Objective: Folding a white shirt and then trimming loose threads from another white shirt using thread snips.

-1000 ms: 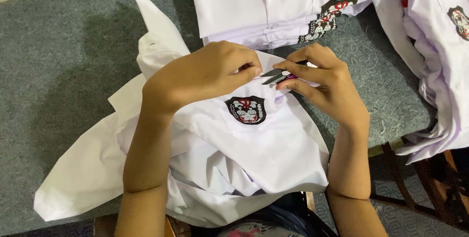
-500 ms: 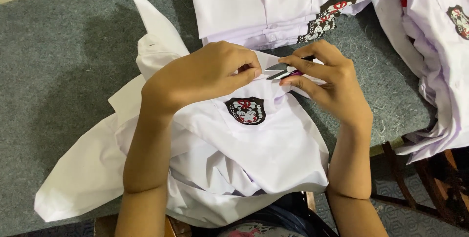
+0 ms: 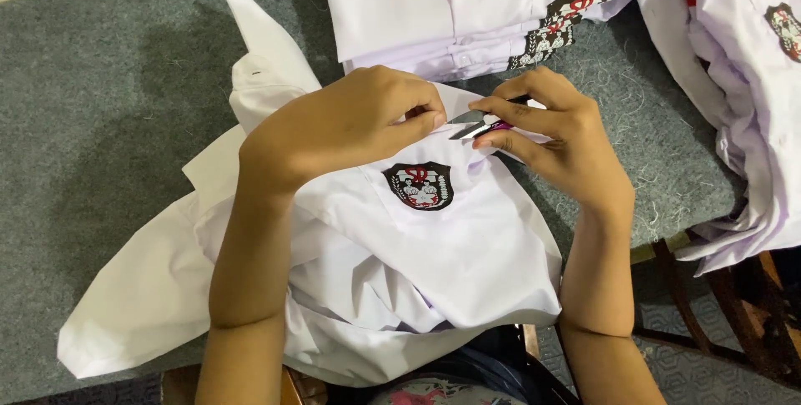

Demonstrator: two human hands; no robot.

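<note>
Now my right hand (image 3: 555, 142), pinching the small snips (image 3: 474, 125), has crept left to my left hand (image 3: 350, 125) gripping the white shirt (image 3: 450, 255), blades meeting the fabric.

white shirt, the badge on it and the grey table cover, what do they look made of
White shirt: thin woven cloth, matte, probably cotton or a blend; it creases softly. Badge: looks like an embroidered patch in black, white and red thread. Grey table cover: felt-like or carpet-like fabric, fuzzy, with loose threads on it.
</note>
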